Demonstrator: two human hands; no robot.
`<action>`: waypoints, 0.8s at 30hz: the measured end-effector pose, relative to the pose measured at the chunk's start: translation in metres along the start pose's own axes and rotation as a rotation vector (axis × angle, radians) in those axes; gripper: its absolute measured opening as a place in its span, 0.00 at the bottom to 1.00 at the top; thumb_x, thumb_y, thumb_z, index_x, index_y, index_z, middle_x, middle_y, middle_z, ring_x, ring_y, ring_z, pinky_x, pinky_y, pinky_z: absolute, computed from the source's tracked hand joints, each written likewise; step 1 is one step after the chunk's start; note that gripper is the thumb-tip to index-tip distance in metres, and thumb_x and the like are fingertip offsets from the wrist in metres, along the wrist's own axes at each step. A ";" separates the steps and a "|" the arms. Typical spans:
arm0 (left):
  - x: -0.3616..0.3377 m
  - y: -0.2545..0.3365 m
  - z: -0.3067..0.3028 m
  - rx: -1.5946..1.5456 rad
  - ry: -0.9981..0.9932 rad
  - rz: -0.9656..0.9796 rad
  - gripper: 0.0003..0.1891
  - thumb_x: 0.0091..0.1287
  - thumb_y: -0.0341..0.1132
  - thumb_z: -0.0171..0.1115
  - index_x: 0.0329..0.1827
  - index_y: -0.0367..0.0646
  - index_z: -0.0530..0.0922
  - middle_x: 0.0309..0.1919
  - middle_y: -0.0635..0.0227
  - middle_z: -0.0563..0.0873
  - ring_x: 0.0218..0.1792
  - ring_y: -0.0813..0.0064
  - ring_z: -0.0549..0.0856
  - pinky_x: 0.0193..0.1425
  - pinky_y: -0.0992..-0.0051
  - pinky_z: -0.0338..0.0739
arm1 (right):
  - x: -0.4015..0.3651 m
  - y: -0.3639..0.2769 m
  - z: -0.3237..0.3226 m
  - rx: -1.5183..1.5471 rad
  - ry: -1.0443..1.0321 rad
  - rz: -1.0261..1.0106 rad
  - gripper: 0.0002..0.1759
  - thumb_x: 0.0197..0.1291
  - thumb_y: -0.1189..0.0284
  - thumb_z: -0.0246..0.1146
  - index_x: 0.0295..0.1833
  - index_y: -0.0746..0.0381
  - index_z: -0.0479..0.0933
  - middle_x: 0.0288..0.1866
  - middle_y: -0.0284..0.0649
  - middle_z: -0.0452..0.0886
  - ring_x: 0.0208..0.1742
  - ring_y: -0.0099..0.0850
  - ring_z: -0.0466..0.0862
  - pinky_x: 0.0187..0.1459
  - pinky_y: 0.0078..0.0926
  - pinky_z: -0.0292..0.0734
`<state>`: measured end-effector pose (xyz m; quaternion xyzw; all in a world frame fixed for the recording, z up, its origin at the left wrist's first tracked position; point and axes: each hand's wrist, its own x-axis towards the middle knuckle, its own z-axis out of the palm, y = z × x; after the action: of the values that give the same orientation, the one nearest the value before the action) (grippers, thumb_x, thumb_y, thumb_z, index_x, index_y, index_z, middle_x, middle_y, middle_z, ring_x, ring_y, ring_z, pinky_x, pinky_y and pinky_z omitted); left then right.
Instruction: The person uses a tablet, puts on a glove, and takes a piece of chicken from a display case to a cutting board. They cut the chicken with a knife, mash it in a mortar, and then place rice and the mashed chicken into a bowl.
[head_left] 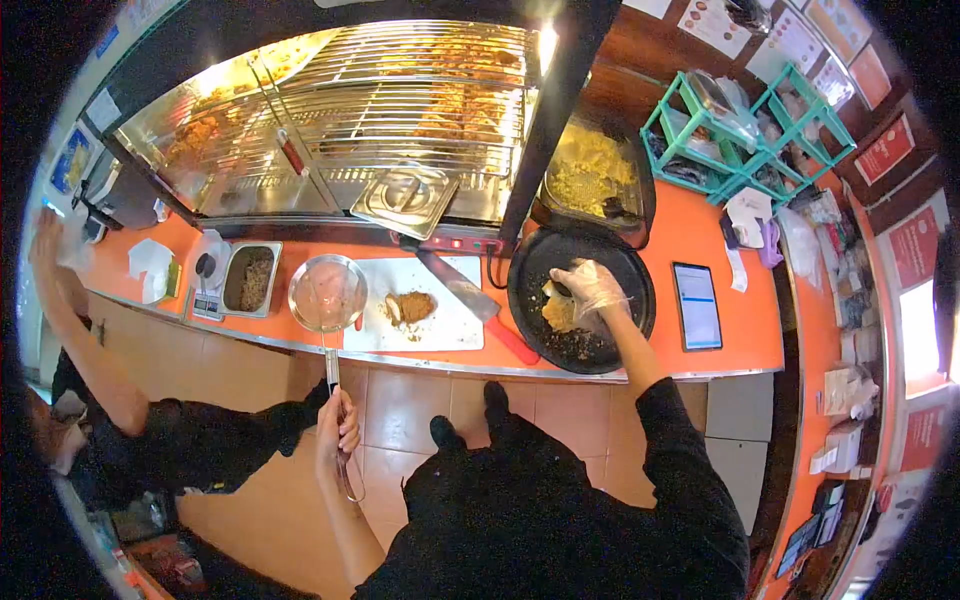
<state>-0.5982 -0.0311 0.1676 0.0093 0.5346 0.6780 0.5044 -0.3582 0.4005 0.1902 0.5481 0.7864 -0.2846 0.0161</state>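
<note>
My left hand [338,425] is wrapped round the handle of a round mesh strainer [327,293], whose bowl is over the counter's front edge, left of the white cutting board [462,325]. Brown crumbly food [410,308] lies on that board. My right hand [592,288], in a clear glove, reaches into a round black pan [630,325]. Its fingers are bent down at a piece of light brown food [560,312]; whether they grip it is hidden. A cleaver with a red handle [512,342] rests between board and pan.
Behind stands a heated display case [350,230] with a metal lid [405,197]. A metal container [252,280] and scale [208,303] are left, a tray of yellow food [592,170] and tablet [697,306] right. A co-worker's arm [100,370] is at far left.
</note>
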 end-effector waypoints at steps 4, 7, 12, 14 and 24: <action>-0.001 -0.002 -0.005 -0.025 0.004 -0.021 0.19 0.80 0.50 0.44 0.33 0.47 0.67 0.12 0.79 0.61 0.06 0.88 0.55 0.06 0.85 0.50 | -0.014 -0.019 -0.030 0.282 0.133 -0.094 0.37 0.56 0.45 0.64 0.64 0.59 0.75 0.59 0.51 0.81 0.62 0.45 0.79 0.61 0.37 0.74; 0.000 0.000 -0.003 0.023 0.031 -0.011 0.19 0.79 0.51 0.44 0.34 0.46 0.68 0.12 0.78 0.60 0.06 0.88 0.55 0.06 0.84 0.50 | 0.004 0.006 0.020 0.236 0.197 -0.073 0.37 0.54 0.46 0.65 0.65 0.58 0.75 0.55 0.53 0.83 0.57 0.48 0.82 0.61 0.38 0.75; -0.005 -0.005 -0.007 0.033 0.063 -0.046 0.20 0.79 0.52 0.44 0.34 0.46 0.68 0.11 0.78 0.60 0.05 0.87 0.55 0.06 0.83 0.51 | 0.045 0.038 0.036 -0.329 -0.047 -0.360 0.32 0.59 0.48 0.63 0.61 0.59 0.78 0.53 0.55 0.83 0.57 0.50 0.82 0.61 0.39 0.74; -0.002 0.001 -0.004 0.050 0.039 -0.038 0.21 0.79 0.52 0.44 0.33 0.46 0.68 0.11 0.78 0.60 0.05 0.87 0.55 0.06 0.83 0.51 | -0.017 -0.025 -0.020 -0.488 0.056 -0.451 0.30 0.60 0.49 0.64 0.60 0.58 0.79 0.51 0.53 0.84 0.55 0.47 0.83 0.60 0.37 0.75; -0.003 -0.005 -0.007 0.027 0.058 -0.065 0.21 0.78 0.54 0.45 0.34 0.47 0.68 0.11 0.79 0.60 0.05 0.87 0.55 0.06 0.83 0.51 | -0.040 0.004 0.047 -0.120 0.121 0.024 0.34 0.57 0.46 0.62 0.68 0.48 0.71 0.48 0.51 0.85 0.53 0.50 0.84 0.57 0.44 0.77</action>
<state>-0.5969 -0.0382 0.1622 -0.0209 0.5579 0.6541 0.5103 -0.3519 0.3454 0.1622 0.5718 0.7948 -0.2032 0.0045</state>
